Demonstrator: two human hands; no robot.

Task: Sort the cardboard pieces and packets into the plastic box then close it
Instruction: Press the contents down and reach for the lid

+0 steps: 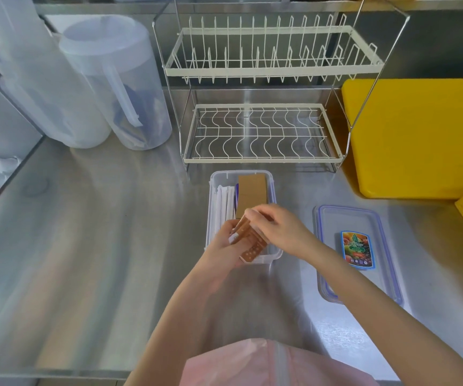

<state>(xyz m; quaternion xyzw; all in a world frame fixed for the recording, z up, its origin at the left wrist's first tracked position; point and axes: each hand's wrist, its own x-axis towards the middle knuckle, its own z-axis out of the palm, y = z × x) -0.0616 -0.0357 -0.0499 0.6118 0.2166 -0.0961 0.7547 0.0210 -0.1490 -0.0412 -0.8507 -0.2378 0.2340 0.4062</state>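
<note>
- We are holding the brown packets (250,240) in our left hand (224,246), over the plastic box's (276,190) near end.
- Our right hand's (277,227) fingers (255,214) are pinching their top edge; the packets' long axis is running along the box's.
- The lid (386,274) is lying rightward on the counter (113,232), nearer our right hand.

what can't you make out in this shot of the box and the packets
Head view:
- Near end of the clear plastic box: covered by both hands.
- Brown printed packets: count and print unreadable, wrapped by the left hand and right hand.
- Fruit label on the blue-rimmed clear lid: text too small.
- Translucent lidded jug: contents blurred.
</note>
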